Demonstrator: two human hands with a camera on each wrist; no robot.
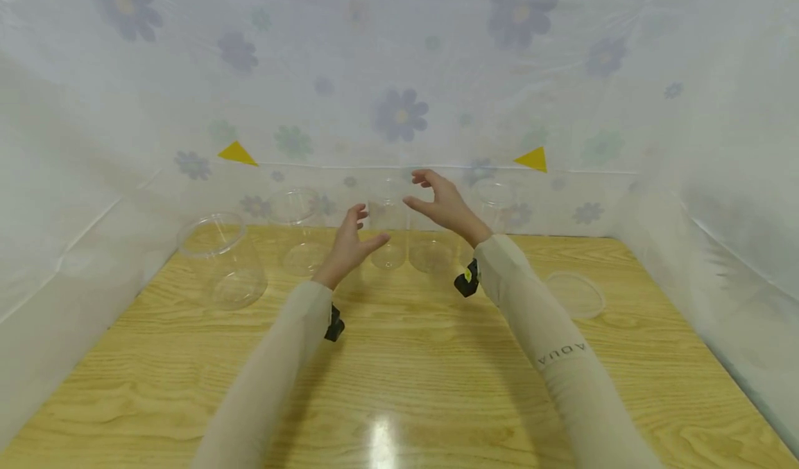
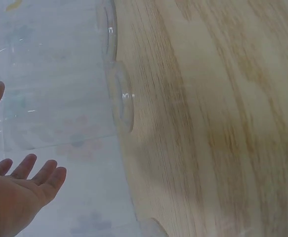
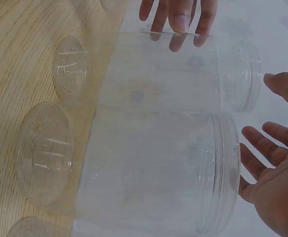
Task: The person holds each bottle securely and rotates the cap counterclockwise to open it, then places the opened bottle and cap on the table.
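Note:
Several clear plastic jars stand open in a row at the back of the wooden table [image 1: 399, 372]. My left hand [image 1: 368, 226] hovers open just left of a middle jar [image 1: 388, 243], holding nothing. My right hand [image 1: 415, 190] is raised, fingers spread and loosely curved, above the neighbouring jar [image 1: 431, 250]. In the right wrist view that nearest jar [image 3: 153, 173] and the one behind it [image 3: 168, 74] lie between my right hand [image 3: 269, 123] and the left hand's fingertips [image 3: 178, 19]. The left wrist view shows my left hand [image 2: 15, 133] open beside a clear jar [image 2: 60, 74].
A large wide jar [image 1: 220, 261] stands at the far left, another jar [image 1: 299, 236] beside it and one [image 1: 493, 205] at the back right. A clear lid [image 1: 576, 293] lies flat on the right. Floral plastic sheeting [image 1: 399, 73] walls the table on three sides.

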